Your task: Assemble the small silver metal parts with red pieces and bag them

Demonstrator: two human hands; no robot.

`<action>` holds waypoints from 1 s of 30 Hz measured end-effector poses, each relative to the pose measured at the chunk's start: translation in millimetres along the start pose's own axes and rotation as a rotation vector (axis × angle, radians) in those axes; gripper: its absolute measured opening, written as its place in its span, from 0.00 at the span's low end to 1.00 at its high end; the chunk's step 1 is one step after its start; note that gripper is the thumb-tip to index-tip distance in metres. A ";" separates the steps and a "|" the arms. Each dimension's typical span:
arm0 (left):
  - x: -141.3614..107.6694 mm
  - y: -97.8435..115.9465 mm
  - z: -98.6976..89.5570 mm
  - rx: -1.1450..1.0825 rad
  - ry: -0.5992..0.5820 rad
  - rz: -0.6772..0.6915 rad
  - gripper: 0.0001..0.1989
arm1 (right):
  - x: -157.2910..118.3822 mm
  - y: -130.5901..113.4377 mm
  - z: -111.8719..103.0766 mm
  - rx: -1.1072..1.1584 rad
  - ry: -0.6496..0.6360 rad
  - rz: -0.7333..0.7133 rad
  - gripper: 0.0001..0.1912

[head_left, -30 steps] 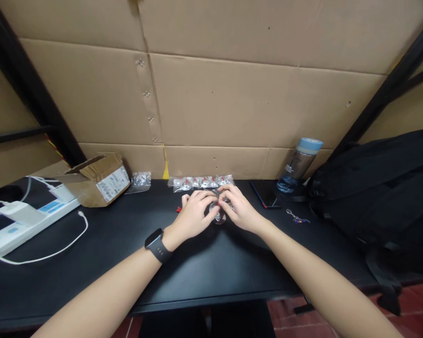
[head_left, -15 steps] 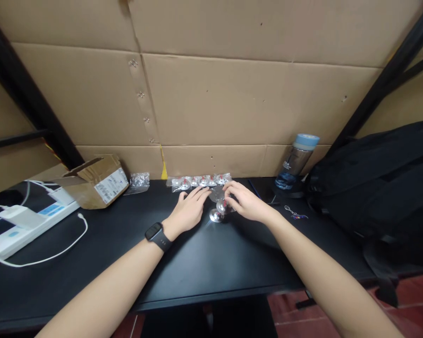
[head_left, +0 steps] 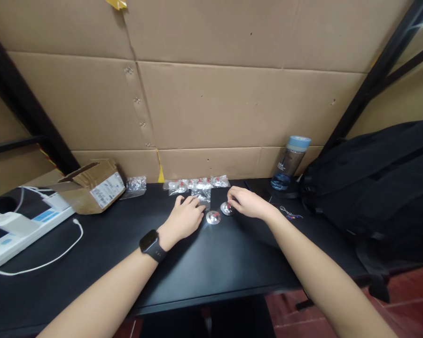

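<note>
My right hand is closed in a pinch at the red middle of a small shiny silver domed disc, which is tilted just over the black desk. A second silver disc with a red centre lies on the desk between my hands. My left hand rests palm down with its fingers apart, its fingertips by a crumpled clear plastic bag. Behind that, a row of similar discs in clear wrappers lies along the cardboard wall.
At the left stand an open cardboard box and a white power strip with cables. Another clear bag lies by the box. On the right are a water bottle, a small keychain and a black backpack.
My right hand has drawn the silver disc away from the clear bag, which now lies on the desk before the wrapped row. My left hand has shifted slightly toward me.
</note>
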State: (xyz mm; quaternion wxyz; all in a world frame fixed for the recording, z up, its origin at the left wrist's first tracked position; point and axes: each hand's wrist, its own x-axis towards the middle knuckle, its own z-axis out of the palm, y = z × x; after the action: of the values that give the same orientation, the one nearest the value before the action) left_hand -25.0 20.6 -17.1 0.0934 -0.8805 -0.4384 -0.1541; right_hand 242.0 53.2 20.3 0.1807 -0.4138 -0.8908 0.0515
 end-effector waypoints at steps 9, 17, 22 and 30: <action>6.6 14.6 4.7 -0.160 0.051 0.184 0.21 | 2.7 5.8 3.8 0.102 -0.085 0.016 0.08; 7.6 17.8 1.5 -0.065 0.100 0.214 0.11 | 2.0 9.9 9.0 0.040 -0.162 -0.035 0.09; 8.6 18.5 -3.7 -0.080 0.108 0.202 0.10 | 3.4 12.5 11.7 0.027 -0.149 0.024 0.07; 10.6 18.5 -6.0 -0.331 0.237 -0.146 0.06 | 4.3 -4.2 6.0 0.260 -0.058 -0.017 0.04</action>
State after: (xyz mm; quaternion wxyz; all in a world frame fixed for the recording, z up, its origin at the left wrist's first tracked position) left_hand -5.3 15.6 -8.3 -0.0132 -0.8256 -0.4556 -0.3326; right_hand 234.2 54.1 17.0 0.2075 -0.3776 -0.8849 0.1769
